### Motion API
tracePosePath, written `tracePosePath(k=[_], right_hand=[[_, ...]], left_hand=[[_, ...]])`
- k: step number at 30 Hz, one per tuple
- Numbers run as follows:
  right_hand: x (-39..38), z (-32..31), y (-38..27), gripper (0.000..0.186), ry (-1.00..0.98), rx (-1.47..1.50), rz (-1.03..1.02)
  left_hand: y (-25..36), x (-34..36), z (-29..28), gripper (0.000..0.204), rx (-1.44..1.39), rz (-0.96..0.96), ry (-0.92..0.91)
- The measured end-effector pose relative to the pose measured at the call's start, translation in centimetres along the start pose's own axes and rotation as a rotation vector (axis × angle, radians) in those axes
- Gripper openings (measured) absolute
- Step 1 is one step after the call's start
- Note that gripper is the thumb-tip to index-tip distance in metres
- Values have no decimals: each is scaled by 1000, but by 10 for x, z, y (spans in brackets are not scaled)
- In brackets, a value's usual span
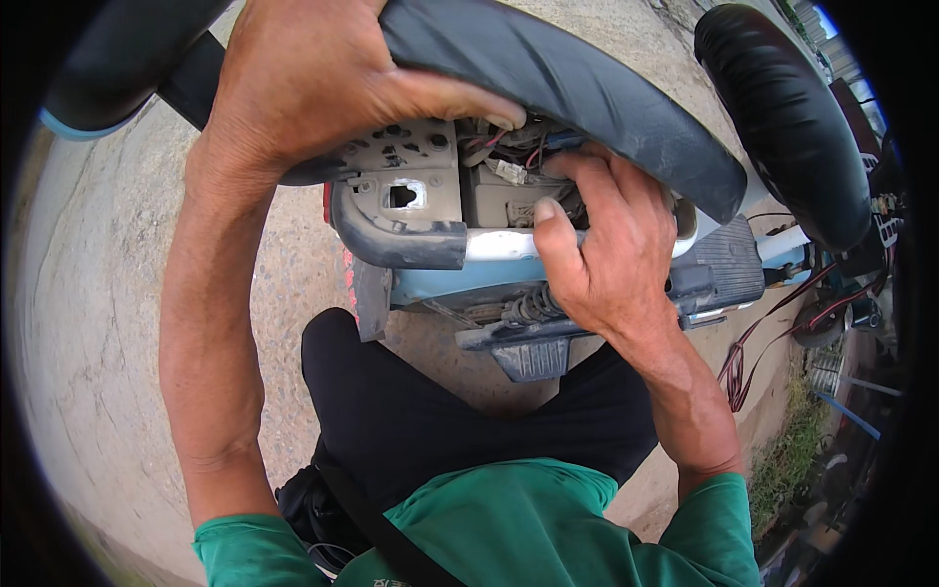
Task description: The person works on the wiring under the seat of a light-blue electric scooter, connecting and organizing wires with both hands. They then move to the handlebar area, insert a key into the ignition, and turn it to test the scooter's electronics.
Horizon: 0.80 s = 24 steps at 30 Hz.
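My left hand (303, 93) grips a black padded seat (577, 73), its thumb over the lower edge, above an opened compartment of a light blue scooter (430, 284). Inside are tangled wires (494, 139), a small pale connector (512, 171) and a grey metal plate (421, 152) with holes at the left. My right hand (611, 245) reaches in at the compartment's right side, fingers bent under the seat among the wires, thumb near the white rim. What its fingertips hold is hidden.
Another black cushion (782, 127) stands at upper right, with a dark ribbed footboard (734, 264) below it. Reddish straps (734, 382) hang near a grassy edge (792, 450) and assorted clutter at right. Concrete ground (88, 293) extends on the left. My legs (381, 411) straddle beside the scooter.
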State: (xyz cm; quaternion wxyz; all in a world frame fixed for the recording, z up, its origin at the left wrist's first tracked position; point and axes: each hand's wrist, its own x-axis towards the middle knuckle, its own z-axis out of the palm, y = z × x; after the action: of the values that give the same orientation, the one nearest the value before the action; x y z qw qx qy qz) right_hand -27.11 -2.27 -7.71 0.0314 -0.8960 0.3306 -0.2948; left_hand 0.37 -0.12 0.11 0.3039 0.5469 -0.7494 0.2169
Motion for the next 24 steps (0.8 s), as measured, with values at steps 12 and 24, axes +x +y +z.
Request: tracePosePath(k=[12, 24], right_hand=[[-6, 3, 6, 33, 90, 115, 22], [-4, -6, 0, 30, 11, 158, 58]], left_hand=[[-3, -1, 1, 72, -23, 10, -1], [15, 2, -12, 71, -84, -3, -6]])
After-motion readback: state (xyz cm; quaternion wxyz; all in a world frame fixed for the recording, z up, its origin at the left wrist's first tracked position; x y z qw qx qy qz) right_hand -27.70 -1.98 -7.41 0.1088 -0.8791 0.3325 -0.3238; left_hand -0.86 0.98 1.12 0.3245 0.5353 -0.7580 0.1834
